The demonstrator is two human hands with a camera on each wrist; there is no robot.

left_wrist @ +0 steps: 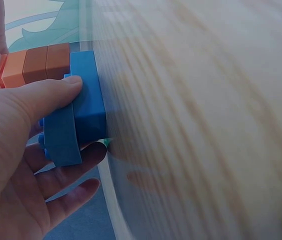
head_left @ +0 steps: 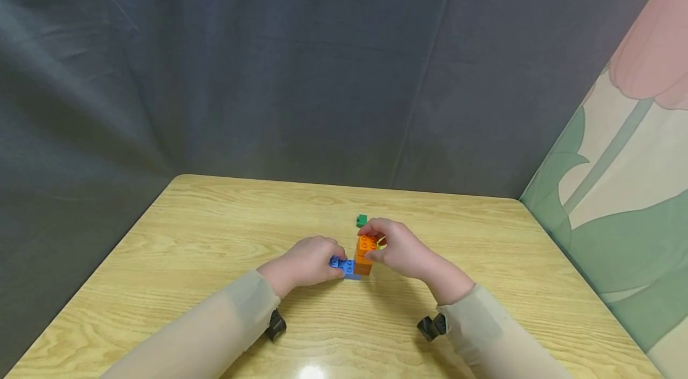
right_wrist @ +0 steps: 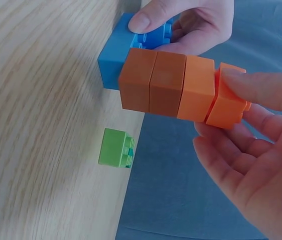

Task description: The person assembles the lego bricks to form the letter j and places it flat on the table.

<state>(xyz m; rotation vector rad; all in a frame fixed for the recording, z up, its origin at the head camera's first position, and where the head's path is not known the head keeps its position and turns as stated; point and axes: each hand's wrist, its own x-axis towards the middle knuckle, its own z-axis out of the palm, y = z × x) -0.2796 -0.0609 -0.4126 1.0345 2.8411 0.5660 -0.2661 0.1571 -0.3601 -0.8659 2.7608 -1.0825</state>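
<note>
A long blue brick [left_wrist: 88, 100] lies on the table with a second blue brick [left_wrist: 63, 135] on its left part. My left hand [head_left: 312, 259] grips these blue bricks between thumb and fingers. From the right end of the long brick rises a column of two brown bricks [right_wrist: 151, 82] and an orange brick [right_wrist: 197, 87]. At the top, my right hand [head_left: 400, 247] pinches another orange brick [right_wrist: 223, 102] with thumb and fingers. That brick sits slightly tilted, and a thin gap shows on one side beneath it.
A light green brick [right_wrist: 113, 147] stands on the wooden table [head_left: 242, 218], mostly hidden behind my right hand in the head view. Farther back is a dark green brick [head_left: 362, 221]. A dark curtain [head_left: 295, 68] hangs behind the table, and a flowered cloth [head_left: 634, 200] is at right.
</note>
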